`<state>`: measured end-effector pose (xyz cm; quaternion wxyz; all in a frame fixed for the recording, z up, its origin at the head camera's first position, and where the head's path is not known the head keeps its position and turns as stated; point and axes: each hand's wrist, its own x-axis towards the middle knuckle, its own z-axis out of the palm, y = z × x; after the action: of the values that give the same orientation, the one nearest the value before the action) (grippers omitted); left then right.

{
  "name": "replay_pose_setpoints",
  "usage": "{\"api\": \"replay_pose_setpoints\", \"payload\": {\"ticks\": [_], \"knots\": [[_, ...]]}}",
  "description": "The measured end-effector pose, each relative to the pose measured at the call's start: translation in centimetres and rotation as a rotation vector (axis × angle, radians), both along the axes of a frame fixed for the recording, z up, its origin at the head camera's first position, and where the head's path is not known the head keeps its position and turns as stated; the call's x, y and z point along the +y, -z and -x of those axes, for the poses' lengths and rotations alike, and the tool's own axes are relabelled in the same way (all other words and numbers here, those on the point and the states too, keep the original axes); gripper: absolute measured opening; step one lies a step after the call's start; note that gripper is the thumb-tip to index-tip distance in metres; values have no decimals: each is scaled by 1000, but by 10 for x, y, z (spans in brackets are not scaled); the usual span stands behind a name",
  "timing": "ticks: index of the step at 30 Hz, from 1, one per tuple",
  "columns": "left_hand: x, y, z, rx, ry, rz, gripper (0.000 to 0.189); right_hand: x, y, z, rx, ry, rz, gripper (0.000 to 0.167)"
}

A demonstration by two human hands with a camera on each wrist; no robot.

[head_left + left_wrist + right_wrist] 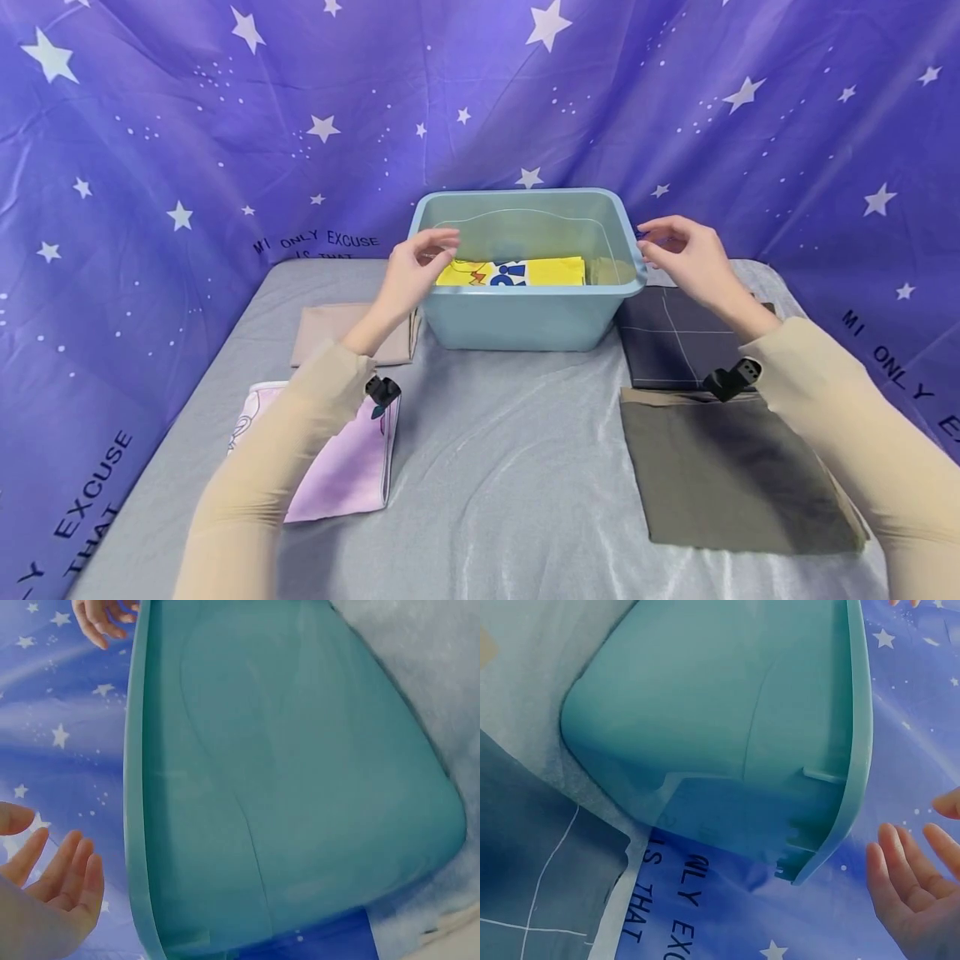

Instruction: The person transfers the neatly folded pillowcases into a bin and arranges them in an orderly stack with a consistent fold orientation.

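A light blue plastic bin (517, 321) stands at the back of the table. In it lies a folded yellow cloth (562, 270) with blue and white print. My left hand (408, 271) hovers by the bin's left rim, fingers loosely bent and holding nothing. Beside the right rim, my right hand (693, 258) is likewise raised with its fingers relaxed. Both wrist views show a gap between the bin and the near hand: the left hand (64, 900) and the right hand (915, 885) touch nothing there.
Left of the bin lie a folded beige cloth (330, 325) and a lilac printed cloth (345, 475). To its right are a dark cloth with white lines (652, 350) and an olive cloth (727, 475). A purple star-patterned curtain (360, 75) hangs behind the grey-covered table (495, 467).
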<state>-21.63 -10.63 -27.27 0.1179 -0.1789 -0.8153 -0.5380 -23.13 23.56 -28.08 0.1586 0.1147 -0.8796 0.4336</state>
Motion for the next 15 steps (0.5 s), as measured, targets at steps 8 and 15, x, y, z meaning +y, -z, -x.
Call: {"api": "replay_pose_setpoints", "payload": {"ticks": [8, 15], "knots": [[11, -3, -25, 65, 41, -51, 26, 4, 2, -24, 47, 2, -20, 29], [18, 6, -38, 113, 66, -85, 26, 9, 7, -39, 54, -18, 22, 29]]}}
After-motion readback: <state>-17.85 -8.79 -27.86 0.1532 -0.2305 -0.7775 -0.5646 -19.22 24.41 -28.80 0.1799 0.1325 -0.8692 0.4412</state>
